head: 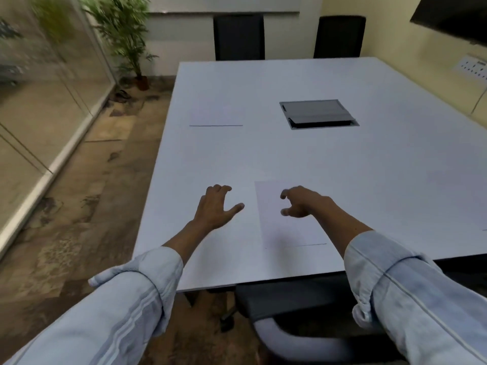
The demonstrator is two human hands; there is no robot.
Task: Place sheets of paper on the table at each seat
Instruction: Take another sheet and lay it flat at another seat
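A white sheet of paper (274, 227) lies flat near the front edge of the pale grey table (263, 154). My right hand (303, 202) hovers over that sheet with fingers curled and apart, holding nothing. My left hand (217, 206) is spread open just left of the sheet, above bare tabletop. A second sheet (216, 115) lies at the table's left side, farther back. The faint edge of a third sheet (463, 198) shows at the right side.
A grey cable hatch (317, 113) is set into the table's middle. Two black chairs (238, 36) (340, 35) stand at the far end, another chair (284, 299) below the front edge. A potted plant (123, 35) and a glass wall (39, 101) are at left.
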